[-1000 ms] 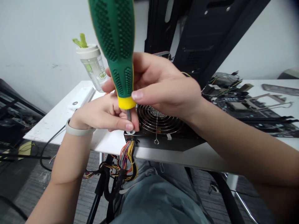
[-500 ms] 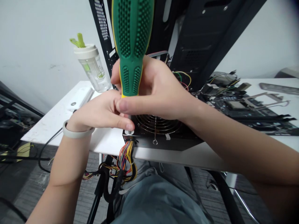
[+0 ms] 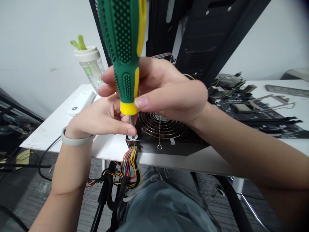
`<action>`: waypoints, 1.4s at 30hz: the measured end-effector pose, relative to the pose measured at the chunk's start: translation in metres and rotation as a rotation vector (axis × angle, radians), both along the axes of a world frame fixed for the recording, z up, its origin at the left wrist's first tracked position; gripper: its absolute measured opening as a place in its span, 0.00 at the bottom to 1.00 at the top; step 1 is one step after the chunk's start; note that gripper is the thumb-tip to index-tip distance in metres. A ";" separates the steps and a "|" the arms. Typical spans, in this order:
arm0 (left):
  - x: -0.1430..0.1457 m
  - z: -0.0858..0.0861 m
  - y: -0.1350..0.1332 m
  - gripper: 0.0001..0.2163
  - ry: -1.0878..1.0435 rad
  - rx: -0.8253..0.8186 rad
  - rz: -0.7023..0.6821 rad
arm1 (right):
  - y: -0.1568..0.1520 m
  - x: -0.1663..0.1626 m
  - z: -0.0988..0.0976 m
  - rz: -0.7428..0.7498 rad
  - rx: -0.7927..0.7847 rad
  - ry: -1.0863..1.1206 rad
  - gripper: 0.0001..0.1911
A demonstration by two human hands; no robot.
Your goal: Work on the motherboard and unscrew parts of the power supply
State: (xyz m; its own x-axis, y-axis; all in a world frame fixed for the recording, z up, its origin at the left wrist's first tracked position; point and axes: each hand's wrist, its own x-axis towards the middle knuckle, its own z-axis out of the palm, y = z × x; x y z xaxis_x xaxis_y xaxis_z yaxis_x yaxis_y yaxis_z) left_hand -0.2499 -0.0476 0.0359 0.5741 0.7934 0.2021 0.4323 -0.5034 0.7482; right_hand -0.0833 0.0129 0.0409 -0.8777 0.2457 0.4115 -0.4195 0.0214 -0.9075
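A green and yellow screwdriver [image 3: 123, 48] stands nearly upright, its tip on the near left corner of a black power supply [image 3: 169, 141] with a round wire fan grille [image 3: 160, 124]. My right hand [image 3: 166, 90] is wrapped round the lower handle, thumb on the yellow collar. My left hand [image 3: 101, 117] lies closed beside the metal shaft, with its fingertips pinched at the tip. A bundle of coloured wires [image 3: 129, 164] hangs from the power supply over the table's edge.
The white table [image 3: 55, 125] carries a clear bottle with a green lid [image 3: 90, 66], a white flat device [image 3: 80, 102], a black computer case [image 3: 205, 35] standing behind, and circuit boards with brackets [image 3: 256, 109] at right. Cables lie on the floor at left.
My right hand has turned the screwdriver: the handle swung right, then back left, and its yellow collar shows again. My left hand stays at the tip.
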 end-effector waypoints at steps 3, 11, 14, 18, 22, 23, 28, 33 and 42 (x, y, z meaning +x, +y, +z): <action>-0.002 0.000 0.000 0.20 -0.012 0.038 -0.039 | 0.000 0.000 0.001 -0.057 0.029 -0.024 0.21; 0.000 0.000 -0.004 0.21 -0.089 -0.211 -0.103 | -0.004 0.000 0.002 -0.015 -0.005 -0.010 0.22; 0.000 -0.002 -0.004 0.17 -0.139 -0.254 -0.075 | -0.005 -0.002 -0.001 -0.040 0.045 0.031 0.22; -0.001 -0.005 -0.001 0.20 -0.099 -0.129 -0.036 | -0.004 -0.004 -0.004 -0.155 0.167 0.075 0.18; -0.001 -0.006 0.001 0.17 -0.022 -0.008 -0.004 | -0.003 -0.002 -0.004 -0.261 0.256 0.106 0.16; -0.001 -0.006 0.001 0.16 -0.023 -0.005 0.004 | -0.003 -0.002 -0.004 -0.285 0.274 0.113 0.15; 0.001 -0.004 -0.002 0.17 -0.144 -0.210 -0.032 | -0.002 -0.001 -0.005 -0.147 0.192 0.111 0.13; -0.001 -0.006 -0.005 0.13 -0.240 -0.276 -0.130 | 0.004 -0.002 -0.007 0.041 0.083 0.060 0.25; -0.007 -0.009 0.003 0.26 -0.009 0.040 -0.060 | 0.001 -0.007 -0.010 -0.190 0.230 0.125 0.25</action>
